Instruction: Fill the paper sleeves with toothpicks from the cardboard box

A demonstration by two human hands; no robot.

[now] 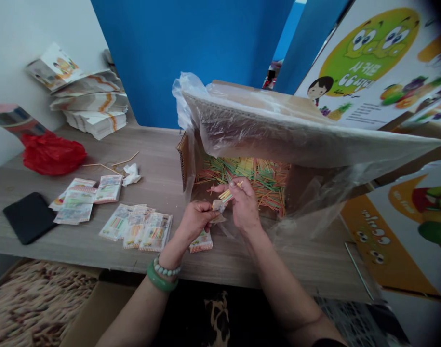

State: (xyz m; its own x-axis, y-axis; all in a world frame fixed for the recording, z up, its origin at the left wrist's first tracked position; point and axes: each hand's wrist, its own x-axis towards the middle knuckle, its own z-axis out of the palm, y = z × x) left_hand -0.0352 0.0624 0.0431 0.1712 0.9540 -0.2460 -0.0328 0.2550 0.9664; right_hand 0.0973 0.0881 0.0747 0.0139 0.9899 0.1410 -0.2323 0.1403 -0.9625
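My right hand (245, 205) is closed round a small bunch of thin coloured sticks (225, 195), mostly yellow, at the near edge of an open carton. My left hand (197, 218) pinches a small plastic packet (218, 206) right beside the ends of those sticks. Whether the tips are inside the packet's mouth I cannot tell. Behind both hands, a heap of green, orange and yellow sticks (263, 180) lies in the carton (183, 161), which is lined with clear plastic film (249, 123). Under my left hand lies another packet (202, 242).
Packets filled with sticks (155, 232) lie left of my hands, with flat packets (75, 205) farther left. Around them are a black phone-like slab (29, 218), a red plastic bag (52, 153) and crumpled tissue (132, 174). Printed cartons (394, 241) stand at the right.
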